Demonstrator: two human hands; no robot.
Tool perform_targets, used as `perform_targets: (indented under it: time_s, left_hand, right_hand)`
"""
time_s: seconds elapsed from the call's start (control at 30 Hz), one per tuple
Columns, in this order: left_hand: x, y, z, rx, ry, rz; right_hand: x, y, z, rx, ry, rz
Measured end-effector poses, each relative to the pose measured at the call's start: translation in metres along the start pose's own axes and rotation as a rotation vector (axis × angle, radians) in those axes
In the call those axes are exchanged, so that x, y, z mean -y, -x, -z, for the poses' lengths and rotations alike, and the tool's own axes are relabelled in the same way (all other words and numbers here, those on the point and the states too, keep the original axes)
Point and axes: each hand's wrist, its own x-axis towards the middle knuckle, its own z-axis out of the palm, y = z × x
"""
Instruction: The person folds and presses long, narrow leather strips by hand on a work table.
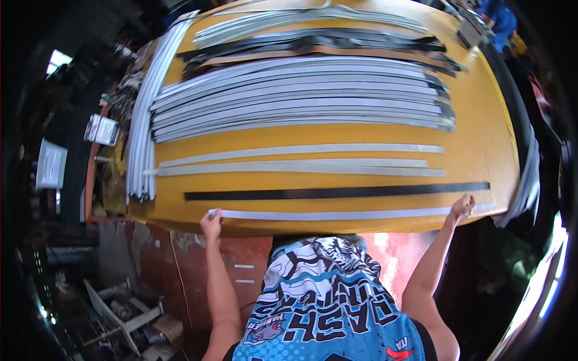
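A long white strip [337,215] lies along the near edge of the yellow table [481,120]. At its left end, my left hand [211,224] is closed with the strip's tip between the fingers. Near its right end my right hand [463,208] is closed on the strip, whose last stretch shows beyond the hand. Just above runs a black strip [337,192], flat and parallel to the white one. Farther up lie a few thin grey-white strips [301,151], untouched by either hand.
A wide stack of white strips [295,96] fills the middle of the table, with dark strips [253,47] behind. More white strips [147,108] lie lengthwise at the left edge. Someone in blue [498,21] is at the far right. A wooden frame [123,316] is on the lower left.
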Motion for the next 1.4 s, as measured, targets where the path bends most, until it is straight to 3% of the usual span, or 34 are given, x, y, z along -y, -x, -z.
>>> perform_targets:
  time_s: [0.03, 0.07, 0.1, 0.17, 0.27, 0.4, 0.5, 0.63, 0.7, 0.73, 1.0, 1.07, 1.17, 1.4]
  left_hand:
    - [-0.003, 0.016, -0.009, 0.027, 0.006, -0.018]
    - [-0.006, 0.029, -0.018, 0.057, 0.02, -0.015]
    - [-0.019, -0.015, 0.029, 0.079, 0.011, -0.046]
    - [-0.027, -0.012, 0.028, 0.142, 0.094, -0.06]
    - [-0.03, -0.019, 0.04, 0.291, 0.118, -0.039]
    - [-0.045, -0.024, 0.061, 0.49, 0.145, -0.08]
    - [-0.057, -0.032, 0.08, 0.536, 0.191, -0.084]
    - [-0.048, -0.066, 0.093, 0.441, 0.287, -0.211]
    - [-0.045, -0.086, 0.099, -0.005, -0.295, -0.486]
    - [-0.047, -0.095, 0.101, -0.041, -0.331, -0.453]
    - [-0.055, -0.114, 0.106, 0.075, -0.418, -0.476]
    - [-0.05, -0.119, 0.108, 0.058, -0.347, -0.618]
    - [-0.045, -0.127, 0.112, 0.102, -0.298, -0.681]
    - [-0.05, -0.134, 0.128, 0.101, -0.274, -0.68]
  right_hand:
    - [0.004, -0.004, -0.006, 0.023, -0.007, 0.013]
    - [0.042, 0.03, -0.003, 0.127, -0.222, 0.116]
    - [0.112, 0.13, -0.03, 0.301, -0.37, 0.239]
    - [0.218, 0.216, -0.01, 0.655, -0.47, 0.451]
    - [0.309, 0.331, 0.0, 1.223, -0.648, 0.414]
    - [0.403, 0.441, 0.0, 1.432, -0.709, 0.847]
    - [0.434, 0.491, 0.002, 1.634, -0.518, 0.93]
    - [0.447, 0.514, 0.003, 1.71, -0.485, 0.733]
    - [0.448, 0.519, 0.005, 1.64, -0.473, 0.774]
    - [0.451, 0.52, 0.008, 1.636, -0.433, 0.789]
    - [0.461, 0.548, 0.013, 1.571, -0.455, 0.817]
    - [0.465, 0.553, 0.011, 1.565, -0.441, 0.818]
    - [0.475, 0.558, 0.004, 1.563, -0.454, 0.831]
    - [0.486, 0.571, -0.002, 1.591, -0.376, 0.815]
